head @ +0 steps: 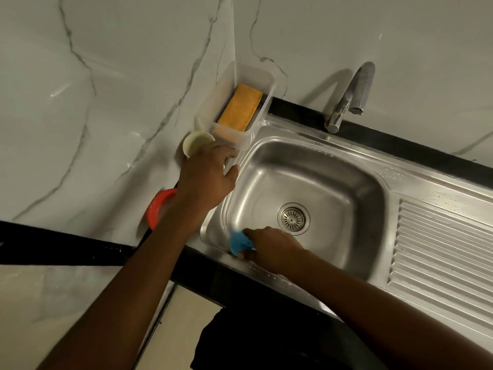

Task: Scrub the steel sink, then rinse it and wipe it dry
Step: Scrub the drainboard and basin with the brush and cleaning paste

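The steel sink (354,182) has a round drain strainer (293,218) in its basin. My right hand (272,245) grips a blue scrubber (239,243) and holds it against the basin's near-left wall. My left hand (206,174) rests on the sink's left rim beside a clear plastic tray (266,84), its fingers curled at the tray's near end; whether they grip it I cannot tell. A folded orange cloth (240,108) lies in that tray. The steel tap (352,94) stands behind the basin with no water running.
A small cream cup (196,142) lies just beyond my left hand. A red round object (157,209) sits against the marble wall under my left forearm. The ribbed drainboard (440,249) lies right of the basin. A black counter edge (80,252) runs along the front.
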A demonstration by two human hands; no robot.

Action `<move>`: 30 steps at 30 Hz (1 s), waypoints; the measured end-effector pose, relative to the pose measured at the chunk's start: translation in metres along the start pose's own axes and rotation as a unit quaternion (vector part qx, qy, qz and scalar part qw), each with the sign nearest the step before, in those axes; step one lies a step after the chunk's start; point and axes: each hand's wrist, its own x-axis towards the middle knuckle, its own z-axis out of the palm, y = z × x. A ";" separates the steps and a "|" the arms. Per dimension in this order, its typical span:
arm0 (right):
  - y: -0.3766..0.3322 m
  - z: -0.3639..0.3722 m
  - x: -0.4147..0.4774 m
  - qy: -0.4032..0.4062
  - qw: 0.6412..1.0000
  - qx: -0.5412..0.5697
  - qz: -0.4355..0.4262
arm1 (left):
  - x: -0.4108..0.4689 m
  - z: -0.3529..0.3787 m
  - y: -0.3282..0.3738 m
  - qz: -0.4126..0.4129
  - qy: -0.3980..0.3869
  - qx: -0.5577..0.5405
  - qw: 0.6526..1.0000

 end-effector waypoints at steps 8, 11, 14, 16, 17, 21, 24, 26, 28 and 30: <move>-0.003 0.011 0.004 0.032 0.999 0.012 -0.003 | -0.064 -0.023 0.016 -0.060 0.015 0.004 0.998; -0.008 0.019 0.007 0.053 0.998 0.044 -0.010 | -0.087 -0.025 0.025 -0.088 0.006 0.017 0.996; 0.013 0.027 -0.011 0.057 0.996 0.071 0.004 | -0.108 -0.024 0.031 -0.104 0.005 0.026 0.994; 0.040 0.030 -0.032 0.041 0.996 0.082 0.015 | -0.121 -0.024 0.035 -0.103 0.006 0.007 0.995; 0.055 0.031 -0.044 0.035 0.995 0.089 0.020 | -0.128 -0.024 0.037 -0.101 0.006 -0.006 0.995; 0.103 0.035 -0.095 0.024 0.994 0.090 0.056 | -0.145 -0.019 0.049 -0.100 0.008 -0.024 0.995; 0.111 0.035 -0.112 0.018 0.994 0.083 0.067 | -0.153 -0.015 0.054 -0.099 0.003 -0.033 0.995; 0.104 0.033 -0.108 0.024 0.995 0.079 0.062 | -0.158 -0.012 0.057 -0.097 -0.005 -0.040 0.994; 0.090 0.031 -0.097 0.038 0.994 0.083 0.060 | -0.162 -0.012 0.059 -0.096 -0.008 -0.047 0.994; 0.071 0.031 -0.081 0.053 0.993 0.091 0.059 | -0.164 -0.014 0.058 -0.096 -0.011 -0.055 0.994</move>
